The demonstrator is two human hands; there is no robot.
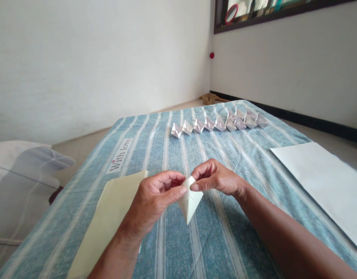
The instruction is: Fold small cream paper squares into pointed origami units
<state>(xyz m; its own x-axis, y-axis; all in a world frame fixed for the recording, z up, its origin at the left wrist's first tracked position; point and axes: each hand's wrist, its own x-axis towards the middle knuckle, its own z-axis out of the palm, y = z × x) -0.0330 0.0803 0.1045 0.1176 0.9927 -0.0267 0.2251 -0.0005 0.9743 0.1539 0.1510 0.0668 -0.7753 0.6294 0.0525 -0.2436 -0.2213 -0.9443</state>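
Note:
A small pale folded paper, kite-shaped with its point towards me, is held up between my two hands above the striped cloth. My left hand pinches its upper left edge, thumb in front. On the upper right, my right hand grips the same paper between thumb and bent fingers. The fingertips behind the paper are partly hidden. Beneath and beside my left forearm lies a pale yellow stack of paper.
Several folded paper boats stand in a row at the table's far side. White sheets lie at the right. A "With love" strip sits on the blue striped cloth at left. A white covered object stands beyond the left edge.

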